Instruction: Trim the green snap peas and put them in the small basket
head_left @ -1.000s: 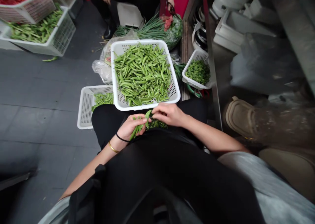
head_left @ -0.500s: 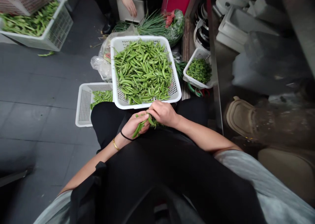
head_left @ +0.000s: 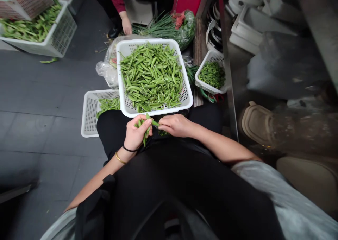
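My left hand [head_left: 136, 133] is closed round a small bunch of green pea pods [head_left: 144, 124] over my lap. My right hand [head_left: 175, 125] sits beside it, fingers pinched on the tip of one pod that sticks out of the bunch. Green trimmings [head_left: 163, 132] lie on my black apron under the right hand. Just beyond my hands stands a white basket [head_left: 188, 98] heaped with pea pods. A lower white basket [head_left: 89, 117] at its left holds a few pods [head_left: 108, 104].
A small white basket [head_left: 202, 86] of green scraps stands at the right, by a metal counter edge [head_left: 229, 74]. Another person's hand [head_left: 126, 27] reaches near spring onions [head_left: 161, 27] at the back. Baskets of green beans [head_left: 56, 36] stand far left. A plastic bag [head_left: 108, 71] lies by the big basket.
My left hand has turned upright with the bunch, and my right hand has shifted slightly right, pulling at one pod's tip. The other person's hand moved to the left of the spring onions.
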Action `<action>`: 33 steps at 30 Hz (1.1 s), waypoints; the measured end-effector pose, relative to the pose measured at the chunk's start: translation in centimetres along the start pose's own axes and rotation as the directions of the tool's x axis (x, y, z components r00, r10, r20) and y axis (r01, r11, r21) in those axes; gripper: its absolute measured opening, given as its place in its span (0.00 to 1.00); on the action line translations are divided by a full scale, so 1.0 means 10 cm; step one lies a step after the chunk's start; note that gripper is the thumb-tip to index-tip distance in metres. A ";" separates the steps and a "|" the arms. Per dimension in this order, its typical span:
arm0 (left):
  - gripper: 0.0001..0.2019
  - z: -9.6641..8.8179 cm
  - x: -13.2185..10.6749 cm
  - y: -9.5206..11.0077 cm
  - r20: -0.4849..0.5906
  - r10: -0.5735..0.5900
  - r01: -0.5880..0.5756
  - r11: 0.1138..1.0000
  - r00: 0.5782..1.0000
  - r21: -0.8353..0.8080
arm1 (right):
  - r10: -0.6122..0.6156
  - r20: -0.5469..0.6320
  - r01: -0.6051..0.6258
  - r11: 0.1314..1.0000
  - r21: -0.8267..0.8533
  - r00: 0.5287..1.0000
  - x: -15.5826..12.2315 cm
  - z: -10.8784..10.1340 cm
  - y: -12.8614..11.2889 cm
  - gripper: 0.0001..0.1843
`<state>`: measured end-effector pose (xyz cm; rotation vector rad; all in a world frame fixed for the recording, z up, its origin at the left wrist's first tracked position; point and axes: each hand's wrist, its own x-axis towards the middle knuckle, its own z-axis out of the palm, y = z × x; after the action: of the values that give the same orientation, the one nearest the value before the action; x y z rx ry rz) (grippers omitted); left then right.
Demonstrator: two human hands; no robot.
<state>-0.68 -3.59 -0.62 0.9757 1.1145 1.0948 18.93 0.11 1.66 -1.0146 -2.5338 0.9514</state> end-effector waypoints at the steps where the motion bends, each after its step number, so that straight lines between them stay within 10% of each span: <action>1: 0.09 -0.03 -0.02 0.00 0.009 0.008 -0.008 0.999 1.000 0.043 | -0.026 0.026 0.027 1.000 -0.007 0.999 0.03 0.03 -0.01 0.13; 7: 0.09 -0.27 -0.01 0.31 0.261 0.200 -0.320 0.747 0.944 0.583 | -0.079 0.400 0.139 0.982 -0.125 0.913 0.00 -0.15 -0.16 0.12; 11: 0.05 -0.22 0.07 0.55 0.725 0.017 -0.568 0.633 0.689 0.525 | -0.165 0.430 0.264 0.948 -0.180 0.888 0.03 -0.25 -0.31 0.11; 13: 0.06 -0.15 0.09 0.58 0.765 -0.017 -0.555 0.678 0.644 0.482 | -0.220 0.335 0.284 0.946 -0.156 0.916 0.05 -0.24 -0.30 0.12; 19: 0.08 -0.06 0.01 0.48 0.687 0.044 -0.453 0.782 0.725 0.429 | -0.259 0.214 0.187 0.933 0.306 0.942 0.04 -0.11 -0.16 0.14; 23: 0.08 -0.11 0.03 0.35 0.266 0.096 -0.142 0.976 0.959 0.163 | -0.010 0.086 -0.039 0.835 0.549 0.996 -0.02 -0.10 -0.09 0.17; 27: 0.12 -0.25 0.19 0.23 -0.061 -0.026 0.008 0.961 0.998 -0.275 | 0.004 0.146 -0.064 0.910 0.410 0.989 -0.22 -0.26 0.06 0.13; 33: 0.16 -0.33 0.27 0.07 0.103 -0.241 0.256 0.782 0.965 -0.568 | 0.191 0.433 -0.168 0.981 -0.092 0.881 -0.06 -0.61 0.24 0.14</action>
<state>-3.76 -0.63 -0.99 0.3418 0.7812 1.1024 23.30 3.96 4.70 -1.1798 -2.8762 1.3037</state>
